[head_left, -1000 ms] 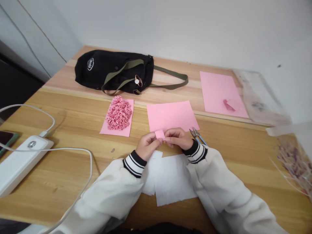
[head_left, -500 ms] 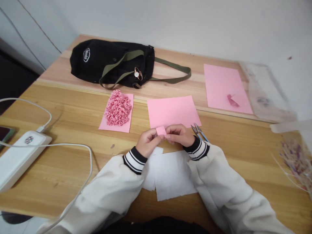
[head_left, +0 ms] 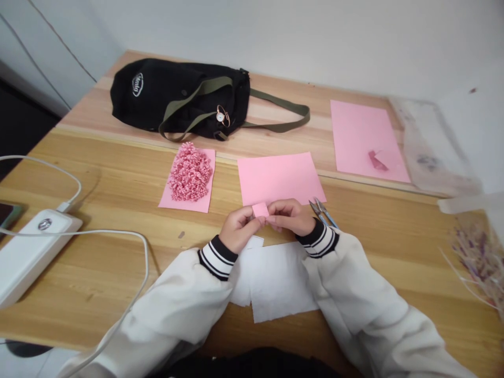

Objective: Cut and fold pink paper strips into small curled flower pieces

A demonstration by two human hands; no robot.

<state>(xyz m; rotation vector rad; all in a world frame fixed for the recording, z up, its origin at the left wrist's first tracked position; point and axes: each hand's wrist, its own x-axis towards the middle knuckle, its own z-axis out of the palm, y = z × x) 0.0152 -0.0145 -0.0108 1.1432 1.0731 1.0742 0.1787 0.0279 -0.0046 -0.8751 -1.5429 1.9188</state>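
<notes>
A small piece of pink paper (head_left: 260, 210) is pinched between my two hands, above the table. My left hand (head_left: 237, 229) grips its left side with thumb and fingers. On its right edge, the thumb and fingertips of my right hand (head_left: 292, 216) are closed. Just beyond them lies a larger pink sheet (head_left: 280, 177). Blue-handled thread snips (head_left: 323, 212) lie beside my right wrist, their tips by that sheet's corner. Beneath my forearms are white paper sheets (head_left: 281, 281). Off to the left, a heap of curly pink paper pieces (head_left: 189, 173) rests on another pink sheet (head_left: 165, 202).
A black bag (head_left: 153, 100) with green straps lies at the back, a wristwatch (head_left: 221, 116) on it. A white power bank (head_left: 37, 257) with a cable (head_left: 136, 236) sits at left. Another pink sheet (head_left: 358, 131) and dried flowers (head_left: 478, 257) are at right.
The view has shifted very slightly. Both hands keep their hold on the small pink paper, with almost no movement.
</notes>
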